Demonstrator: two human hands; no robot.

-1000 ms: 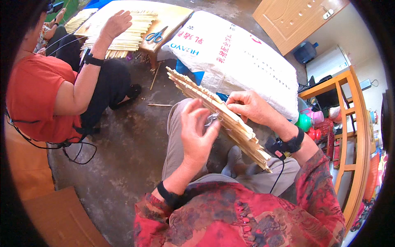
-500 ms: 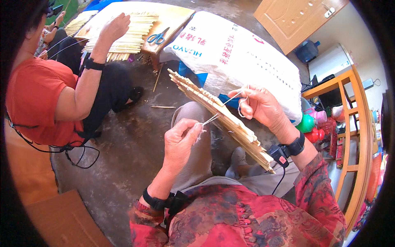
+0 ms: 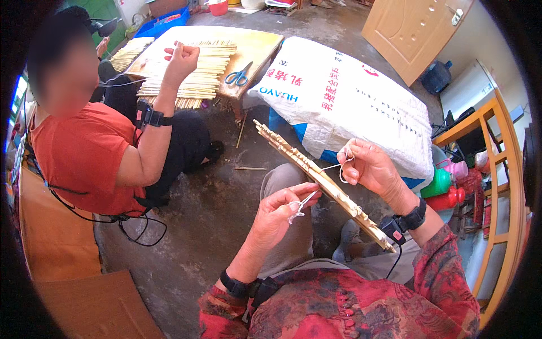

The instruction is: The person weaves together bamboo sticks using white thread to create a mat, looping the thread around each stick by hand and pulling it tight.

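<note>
A long, narrow bundle of pale split sticks [image 3: 353,211] slants across my lap, seen nearly edge-on. White string [image 3: 298,211] is at its middle, with an end in each hand. My left hand [image 3: 275,217] is closed on one end, its fingertips close against the near side of the bundle. Beyond the bundle, my right hand [image 3: 370,168] pinches the other end, and a loop hangs below its fingers. Where the string passes round the sticks is partly hidden.
At left a person in an orange shirt [image 3: 84,158] sits by a low wooden table [image 3: 262,40] bearing a row of sticks [image 3: 192,76] and scissors [image 3: 237,78]. A large white sack [image 3: 355,85] lies ahead. To the right stand a wooden frame [image 3: 497,192] and a green container [image 3: 438,183].
The view has shifted, so the surroundings sit lower and further right. The bundle has turned more edge-on. My left hand has come closer to it; both hands keep the string.
</note>
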